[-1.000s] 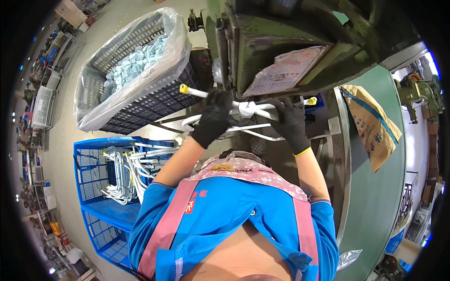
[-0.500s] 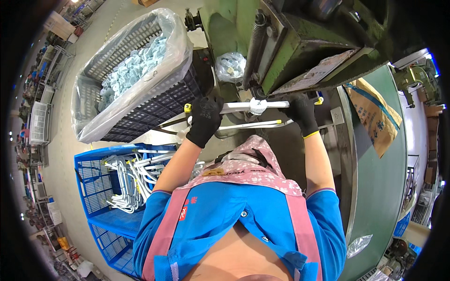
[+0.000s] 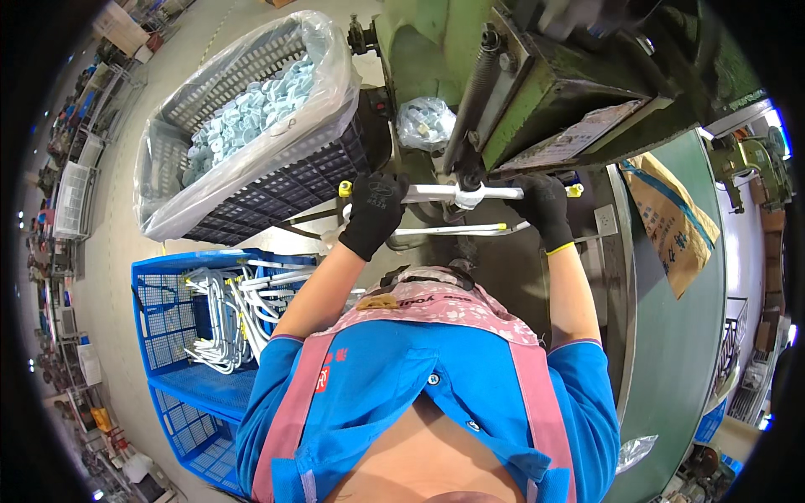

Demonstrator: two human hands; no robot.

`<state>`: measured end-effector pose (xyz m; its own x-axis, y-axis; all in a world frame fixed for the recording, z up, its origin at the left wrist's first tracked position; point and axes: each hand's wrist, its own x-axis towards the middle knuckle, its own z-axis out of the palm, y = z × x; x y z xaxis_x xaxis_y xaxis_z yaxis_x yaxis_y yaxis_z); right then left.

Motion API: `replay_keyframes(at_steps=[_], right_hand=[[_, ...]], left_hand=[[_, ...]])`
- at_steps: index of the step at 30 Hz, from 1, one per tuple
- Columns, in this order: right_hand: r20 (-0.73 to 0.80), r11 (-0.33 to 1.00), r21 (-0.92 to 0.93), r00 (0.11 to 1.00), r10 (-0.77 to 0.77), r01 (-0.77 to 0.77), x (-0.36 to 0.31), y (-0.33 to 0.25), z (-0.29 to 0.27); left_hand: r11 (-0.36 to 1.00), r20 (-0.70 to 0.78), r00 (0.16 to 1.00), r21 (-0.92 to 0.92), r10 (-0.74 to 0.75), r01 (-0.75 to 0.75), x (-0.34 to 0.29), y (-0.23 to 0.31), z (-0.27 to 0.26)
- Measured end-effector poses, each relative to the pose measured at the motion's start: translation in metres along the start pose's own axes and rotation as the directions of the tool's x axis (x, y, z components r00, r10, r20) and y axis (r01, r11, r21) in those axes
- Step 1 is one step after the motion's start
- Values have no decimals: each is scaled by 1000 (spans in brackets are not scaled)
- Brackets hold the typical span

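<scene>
My left hand [image 3: 376, 214], in a black glove, is wrapped round the left part of a white metal tube [image 3: 423, 194]. My right hand [image 3: 541, 208], gloved the same way, grips the tube's right part. Yellow caps [image 3: 345, 189] show at the tube's ends, just beyond both hands. Midway between the hands sits a pale plastic piece [image 3: 470, 199] on the tube. Right above it, the dark tip [image 3: 471, 174] of the green press machine [image 3: 545, 105] appears to meet the piece. A second white tube [image 3: 453, 230] with a yellow mark lies nearer to me, below the held one.
At the far left a black crate [image 3: 277, 189], lined with clear plastic, holds many pale plastic pieces [image 3: 251, 117]. Blue baskets [image 3: 159, 327] with bent white tubes [image 3: 222, 323] stand nearer. A clear bag [image 3: 426, 123] rests by the machine. Brown paper sack [image 3: 671, 214] lies on the green table [image 3: 671, 352].
The press tip and the plastic piece now meet, where a small gap showed before. The piece looks turned on the tube. Both hands keep their grip, and the whole view has shifted slightly.
</scene>
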<state>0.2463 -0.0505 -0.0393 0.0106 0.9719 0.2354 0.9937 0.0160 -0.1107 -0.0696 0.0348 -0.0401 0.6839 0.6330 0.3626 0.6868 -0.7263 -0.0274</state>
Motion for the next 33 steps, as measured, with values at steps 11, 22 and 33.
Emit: replay_keyframes(at_steps=[11, 22, 33], right_hand=[[-260, 964, 38, 935, -243, 262, -22, -12, -58], [-152, 888, 266, 926, -346, 376, -45, -95, -113], [404, 602, 749, 911, -83, -277, -163, 38, -7]], left_hand=[[979, 29, 999, -203, 25, -19, -5, -1, -50], [870, 31, 999, -492, 38, -18, -2, 115, -33], [606, -58, 989, -795, -136, 37, -21, 78, -63]])
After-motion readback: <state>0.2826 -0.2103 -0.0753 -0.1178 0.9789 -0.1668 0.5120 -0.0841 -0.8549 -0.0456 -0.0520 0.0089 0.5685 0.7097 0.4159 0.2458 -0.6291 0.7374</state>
